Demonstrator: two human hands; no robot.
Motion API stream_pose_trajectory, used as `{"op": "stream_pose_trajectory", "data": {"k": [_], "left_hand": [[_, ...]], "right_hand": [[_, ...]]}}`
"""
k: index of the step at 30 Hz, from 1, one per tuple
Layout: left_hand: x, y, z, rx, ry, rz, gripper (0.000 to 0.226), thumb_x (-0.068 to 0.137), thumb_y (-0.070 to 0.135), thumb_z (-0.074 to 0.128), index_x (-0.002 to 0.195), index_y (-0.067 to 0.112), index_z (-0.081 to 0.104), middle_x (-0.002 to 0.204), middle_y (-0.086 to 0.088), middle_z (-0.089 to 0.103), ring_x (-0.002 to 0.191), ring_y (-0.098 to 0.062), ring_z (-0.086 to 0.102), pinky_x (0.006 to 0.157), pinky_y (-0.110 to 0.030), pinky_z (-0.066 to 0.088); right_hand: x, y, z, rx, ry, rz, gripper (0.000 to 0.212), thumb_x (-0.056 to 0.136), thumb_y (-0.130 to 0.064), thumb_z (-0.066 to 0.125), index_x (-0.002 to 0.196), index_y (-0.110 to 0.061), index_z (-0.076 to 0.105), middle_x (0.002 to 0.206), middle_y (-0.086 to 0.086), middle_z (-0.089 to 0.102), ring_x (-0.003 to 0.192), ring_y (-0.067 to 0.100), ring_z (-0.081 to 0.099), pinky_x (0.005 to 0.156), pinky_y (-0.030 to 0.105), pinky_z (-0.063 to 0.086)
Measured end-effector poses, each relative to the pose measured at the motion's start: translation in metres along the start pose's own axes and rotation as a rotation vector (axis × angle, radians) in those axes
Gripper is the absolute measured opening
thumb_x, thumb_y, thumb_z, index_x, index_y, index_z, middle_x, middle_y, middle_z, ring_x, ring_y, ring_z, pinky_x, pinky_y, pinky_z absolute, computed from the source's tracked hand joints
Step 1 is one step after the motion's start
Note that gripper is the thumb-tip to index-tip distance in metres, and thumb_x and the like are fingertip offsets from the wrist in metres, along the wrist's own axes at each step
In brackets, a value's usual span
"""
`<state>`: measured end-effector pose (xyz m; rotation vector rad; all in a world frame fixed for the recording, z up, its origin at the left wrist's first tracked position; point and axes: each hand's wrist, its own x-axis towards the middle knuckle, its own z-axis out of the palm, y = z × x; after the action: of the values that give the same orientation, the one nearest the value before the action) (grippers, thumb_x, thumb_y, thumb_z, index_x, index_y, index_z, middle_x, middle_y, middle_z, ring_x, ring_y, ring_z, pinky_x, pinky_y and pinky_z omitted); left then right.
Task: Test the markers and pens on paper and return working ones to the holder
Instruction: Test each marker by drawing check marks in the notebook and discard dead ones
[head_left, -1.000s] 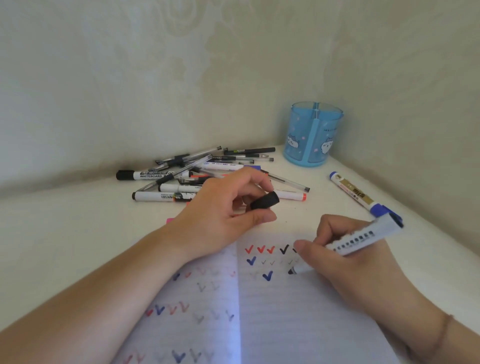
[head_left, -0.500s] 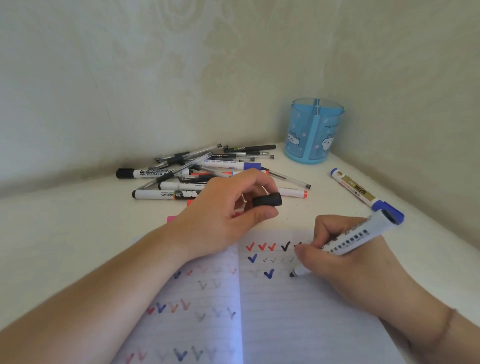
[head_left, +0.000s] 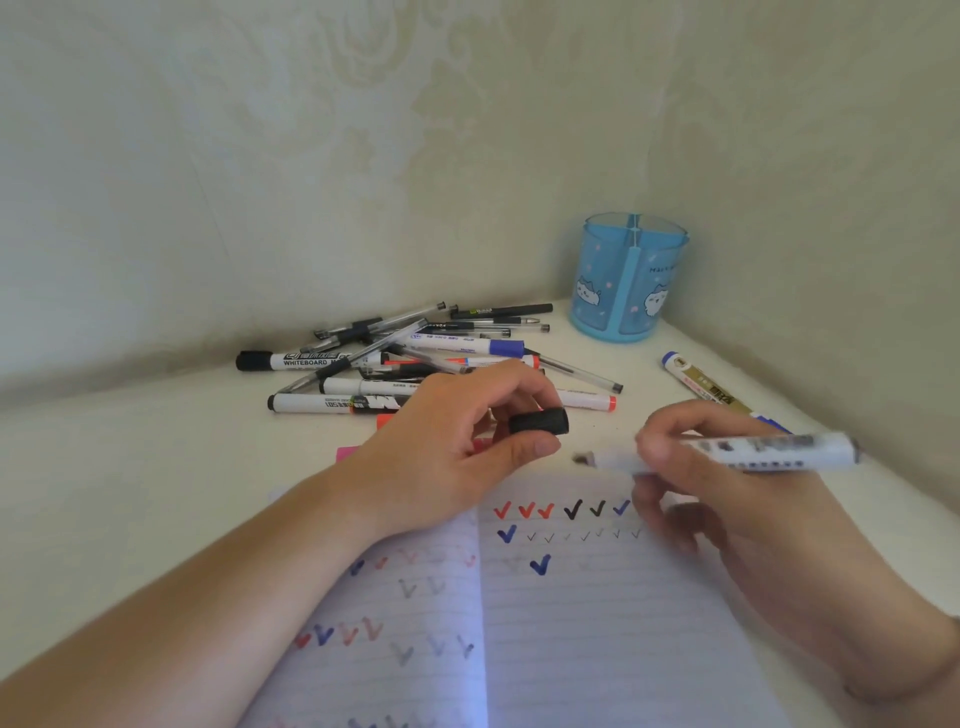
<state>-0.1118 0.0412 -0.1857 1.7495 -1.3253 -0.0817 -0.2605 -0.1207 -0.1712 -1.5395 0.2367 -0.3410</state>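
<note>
My left hand (head_left: 447, 441) pinches a black marker cap (head_left: 538, 421) between thumb and fingers, just above the top edge of the open lined notebook (head_left: 571, 623). My right hand (head_left: 727, 499) grips an uncapped white marker (head_left: 753, 451), held nearly level above the page with its dark tip pointing left toward the cap. The page carries rows of red, black and blue check marks (head_left: 561, 510). A blue translucent pen holder (head_left: 628, 278) stands in the far corner. A pile of markers and pens (head_left: 415, 358) lies behind my left hand.
A blue-capped marker with a gold label (head_left: 711, 389) lies at the right, between the holder and my right hand. Walls close in behind and on the right of the white table (head_left: 130, 467). A pink object (head_left: 345, 453) peeks out beside my left wrist.
My right hand has lifted the marker off the page and swung it level, tip toward the cap. A new check mark shows in the top row. My left hand stayed in place.
</note>
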Motion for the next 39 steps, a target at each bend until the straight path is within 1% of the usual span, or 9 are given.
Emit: {"op": "stream_pose_trajectory", "data": {"k": [3, 6, 11, 15, 19, 26, 31, 35, 39], "left_hand": [[0.001, 0.000, 0.000, 0.011, 0.013, 0.006, 0.012, 0.091, 0.025, 0.065, 0.102, 0.022, 0.062, 0.084, 0.007, 0.069, 0.065, -0.001, 0.052, 0.061, -0.008, 0.035], [0.001, 0.001, 0.000, 0.009, 0.017, 0.007, 0.013, 0.090, 0.025, 0.065, 0.103, 0.024, 0.062, 0.085, 0.009, 0.069, 0.067, -0.002, 0.054, 0.061, -0.009, 0.036], [0.000, 0.003, 0.001, 0.018, 0.009, 0.064, 0.017, 0.089, 0.021, 0.069, 0.105, 0.019, 0.063, 0.085, 0.020, 0.066, 0.069, 0.004, 0.054, 0.063, -0.007, 0.037], [0.000, 0.003, 0.003, 0.012, 0.015, 0.095, 0.019, 0.088, 0.032, 0.063, 0.107, 0.030, 0.060, 0.093, 0.015, 0.067, 0.067, -0.012, 0.057, 0.062, -0.028, 0.049], [-0.001, 0.003, 0.005, -0.061, 0.039, 0.080, 0.019, 0.087, 0.033, 0.061, 0.105, 0.030, 0.062, 0.088, 0.020, 0.066, 0.072, 0.001, 0.059, 0.066, -0.014, 0.046], [-0.006, 0.005, 0.008, -0.224, 0.035, 0.044, 0.017, 0.084, 0.030, 0.064, 0.100, 0.027, 0.065, 0.082, 0.021, 0.069, 0.070, 0.001, 0.062, 0.065, -0.012, 0.045], [-0.004, 0.001, 0.009, -0.255, 0.050, 0.016, 0.019, 0.083, 0.009, 0.066, 0.094, 0.025, 0.064, 0.082, 0.019, 0.071, 0.073, 0.001, 0.065, 0.068, -0.011, 0.047], [0.000, -0.003, 0.006, -0.215, 0.132, -0.013, 0.023, 0.082, 0.014, 0.071, 0.097, 0.030, 0.065, 0.085, 0.019, 0.071, 0.077, -0.002, 0.066, 0.071, -0.016, 0.053], [-0.002, -0.008, -0.001, -0.107, 0.108, -0.105, 0.037, 0.080, 0.026, 0.077, 0.114, 0.033, 0.066, 0.104, 0.013, 0.073, 0.098, -0.012, 0.069, 0.090, -0.028, 0.054]], "right_hand": [[0.004, 0.001, -0.007, 0.135, -0.009, 0.030, 0.027, 0.067, -0.030, 0.063, 0.082, -0.010, 0.075, 0.076, 0.020, 0.069, 0.057, 0.031, 0.058, 0.041, 0.031, 0.041], [0.007, 0.004, -0.009, 0.194, 0.044, 0.013, 0.031, 0.071, -0.020, 0.047, 0.082, -0.006, 0.071, 0.073, 0.021, 0.067, 0.052, 0.033, 0.056, 0.042, 0.033, 0.039], [0.005, 0.003, -0.006, 0.119, 0.023, -0.008, 0.020, 0.071, -0.022, 0.057, 0.081, -0.017, 0.073, 0.079, 0.020, 0.072, 0.051, 0.033, 0.060, 0.040, 0.029, 0.041], [0.003, 0.003, -0.002, 0.039, -0.048, -0.074, 0.036, 0.059, -0.037, 0.079, 0.088, -0.016, 0.075, 0.086, 0.017, 0.075, 0.054, 0.032, 0.066, 0.041, 0.026, 0.043], [0.001, 0.002, 0.000, -0.054, -0.027, -0.139, 0.040, 0.069, -0.050, 0.072, 0.095, -0.020, 0.074, 0.091, 0.011, 0.076, 0.057, 0.036, 0.069, 0.042, 0.025, 0.042], [-0.002, 0.003, 0.001, -0.114, -0.039, -0.188, 0.032, 0.074, -0.044, 0.068, 0.093, -0.020, 0.074, 0.091, 0.008, 0.077, 0.057, 0.035, 0.070, 0.040, 0.025, 0.039], [-0.001, -0.001, 0.007, -0.121, -0.034, -0.242, 0.014, 0.077, -0.022, 0.070, 0.087, -0.015, 0.077, 0.083, 0.008, 0.077, 0.055, 0.025, 0.069, 0.041, 0.014, 0.044], [0.004, -0.004, 0.003, -0.102, 0.052, -0.280, 0.026, 0.071, -0.038, 0.080, 0.092, -0.025, 0.074, 0.058, 0.007, 0.067, 0.044, 0.019, 0.053, 0.043, 0.019, 0.041], [0.008, -0.006, -0.010, 0.005, 0.169, -0.293, 0.014, 0.082, -0.005, 0.068, 0.083, -0.018, 0.063, 0.052, 0.008, 0.058, 0.043, 0.023, 0.047, 0.043, 0.025, 0.035]]}}
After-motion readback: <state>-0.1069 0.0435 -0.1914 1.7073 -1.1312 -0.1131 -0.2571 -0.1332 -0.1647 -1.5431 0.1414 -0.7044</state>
